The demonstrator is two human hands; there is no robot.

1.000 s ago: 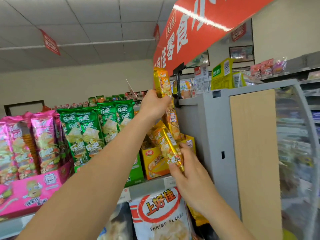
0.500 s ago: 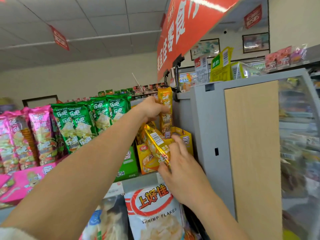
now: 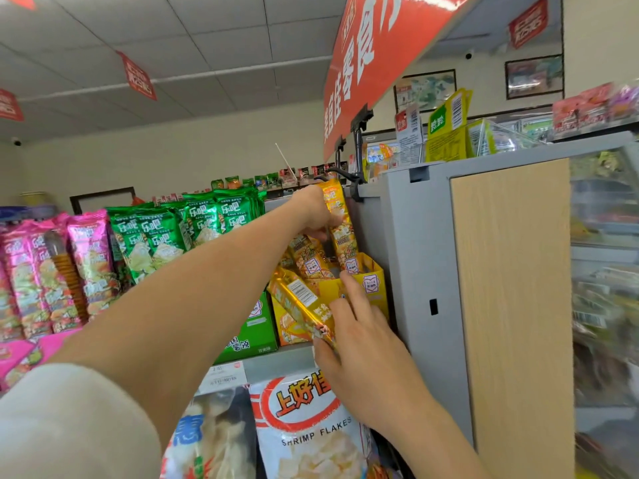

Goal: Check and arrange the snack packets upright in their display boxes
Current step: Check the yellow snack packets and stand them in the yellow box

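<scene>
At far left, pink packets (image 3: 34, 271) stand upright in a row, and beside them green packets (image 3: 152, 236) stand in their green box (image 3: 256, 326) on the shelf (image 3: 276, 366). These look in order.

The work is at the right end of the shelf. A tilted packet (image 3: 301, 305) in gold foil leans out to the left over the front of the yellow box (image 3: 370, 285), with its barcode side up and its lower end down near the shelf edge. The left hand (image 3: 316, 216) reaches up and across, its grip closed round the upper part of an upright packet (image 3: 340, 219) that stands at the box's right side, against the grey panel (image 3: 415, 271). More yellow packets lean loosely between the two.

The right hand (image 3: 363, 344) has its grip on the tilted packet's lower end, thumb under the crimped seal and fingers over it, with the index finger stretched up to touch the box front.

The packets look light, long and narrow. The foil is probably slick and crackly, and the biscuits inside may snap if bent. I judge it best to hold one near its flat end seal or lightly across its middle, then swing it upright without squeezing. The cardboard box is probably light too and may slide or tip, so it could need steadying while packets are pushed in.
</scene>
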